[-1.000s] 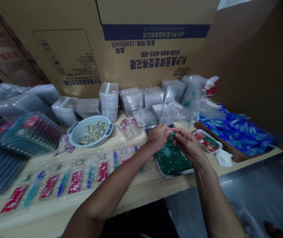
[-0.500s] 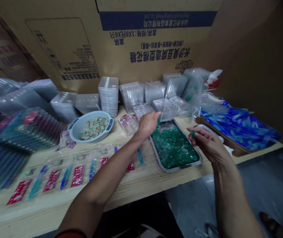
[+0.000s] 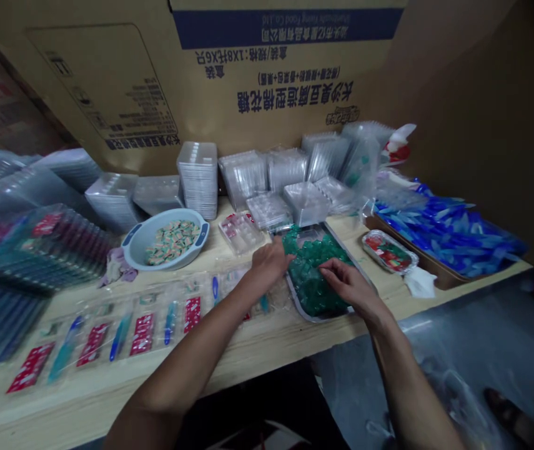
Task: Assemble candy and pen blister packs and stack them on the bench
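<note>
Right grip narrow, closure unclear, at green pieces; left grip unreadable by tray rim; tabletop edge crosses lower frame.

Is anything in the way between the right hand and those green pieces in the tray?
Nothing visible is. The right hand is over the tray, its fingertips right at the green pieces. The foil dish sits off to the tray's right, outside that gap. Whether the fingers already pinch a piece, I can't tell.
</note>
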### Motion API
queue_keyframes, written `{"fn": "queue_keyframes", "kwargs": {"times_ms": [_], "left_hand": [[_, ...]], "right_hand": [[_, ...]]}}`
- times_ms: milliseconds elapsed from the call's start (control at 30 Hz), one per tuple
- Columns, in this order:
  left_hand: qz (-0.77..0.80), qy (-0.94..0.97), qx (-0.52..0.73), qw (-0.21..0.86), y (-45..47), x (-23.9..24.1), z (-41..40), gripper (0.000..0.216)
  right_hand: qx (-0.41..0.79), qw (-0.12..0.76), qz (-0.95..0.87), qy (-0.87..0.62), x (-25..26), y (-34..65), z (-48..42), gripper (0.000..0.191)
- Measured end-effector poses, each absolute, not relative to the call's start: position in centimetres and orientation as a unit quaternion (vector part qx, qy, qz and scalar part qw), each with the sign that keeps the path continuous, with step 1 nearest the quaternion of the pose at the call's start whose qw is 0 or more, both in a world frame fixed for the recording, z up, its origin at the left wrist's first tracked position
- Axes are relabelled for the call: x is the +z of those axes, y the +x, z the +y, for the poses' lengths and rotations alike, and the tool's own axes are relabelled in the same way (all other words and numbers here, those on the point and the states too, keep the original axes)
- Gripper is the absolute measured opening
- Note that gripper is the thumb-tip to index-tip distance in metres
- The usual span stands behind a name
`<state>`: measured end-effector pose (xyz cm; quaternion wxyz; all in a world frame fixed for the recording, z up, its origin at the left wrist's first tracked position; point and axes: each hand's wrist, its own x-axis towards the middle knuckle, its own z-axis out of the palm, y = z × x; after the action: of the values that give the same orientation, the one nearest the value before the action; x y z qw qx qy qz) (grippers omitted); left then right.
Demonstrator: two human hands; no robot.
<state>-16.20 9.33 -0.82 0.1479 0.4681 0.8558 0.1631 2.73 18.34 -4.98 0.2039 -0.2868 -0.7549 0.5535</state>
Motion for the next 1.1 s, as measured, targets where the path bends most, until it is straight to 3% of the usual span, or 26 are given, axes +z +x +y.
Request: {"fn": "queue_keyframes", "kwargs": {"times_ms": [100,267,367,567,900,1033,1100], "left_hand": [[0.848,0.452,0.19,0.199,-15.6,-2.3,7.5,0.047],[0.798,0.35,0.409,0.271,-15.7,-3.8,7.9,0.036],[0.775,0.327,0.452,0.297,-16.1,-3.4,7.5,0.018],[0.646,0.193,0.621,0.4,-15.9,-1.0,2.8,0.017],[0.616,0.154,0.677,0.372,-15.3,1.1,-3.4,0.027],[0.621,0.165,0.693,0.327,-15.4,0.6,-4.4,0.051],[0.637,0.184,0.685,0.302,-15.5,0.5,-4.7,0.049]], "right_hand": [[0.557,0.211,-0.747,-0.297,-5.4,2.2,18.1,0.045],[0.592,0.238,-0.703,-0.315,-5.0,1.6,17.8,0.049],[0.64,0.251,-0.663,-0.295,-4.0,1.6,17.4,0.048],[0.647,0.263,-0.675,-0.24,-1.8,-0.1,15.4,0.041],[0.653,0.239,-0.701,-0.159,-1.0,-3.4,11.9,0.032],[0.631,0.254,-0.72,-0.136,-0.9,-4.1,10.8,0.023],[0.597,0.266,-0.746,-0.123,-0.7,-4.6,10.0,0.019]]}}
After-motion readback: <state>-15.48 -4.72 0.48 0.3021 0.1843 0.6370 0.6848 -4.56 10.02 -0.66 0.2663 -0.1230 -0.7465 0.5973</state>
